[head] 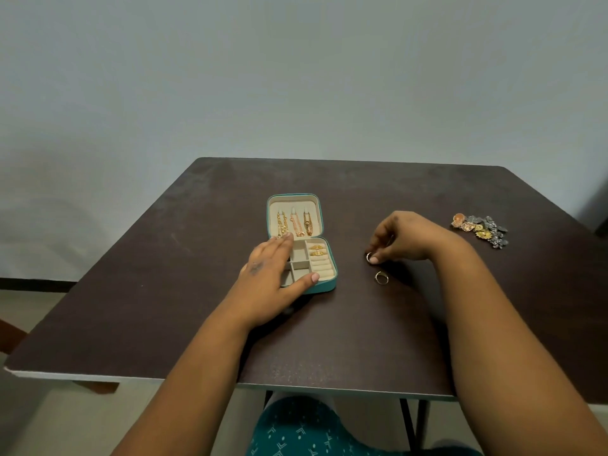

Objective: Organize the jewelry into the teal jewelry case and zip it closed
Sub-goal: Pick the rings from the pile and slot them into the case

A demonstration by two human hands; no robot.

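Observation:
The teal jewelry case point(331, 280) lies open in the middle of the dark table, with a cream lining. Three gold chains point(295, 224) hang in its lid. Two gold rings point(318, 250) sit in the ring rolls at the right of the base. My left hand point(270, 278) rests flat on the left part of the base, fingers straight, thumb along the front edge. My right hand point(399, 236) is to the right of the case and pinches a ring point(370, 257) against the tabletop. Another ring point(382, 278) lies loose just in front of it.
A heap of gold and dark grey earrings point(481, 229) lies near the table's right edge. The square table point(197, 291) stands against a pale wall. My lap in teal fabric shows under the front edge.

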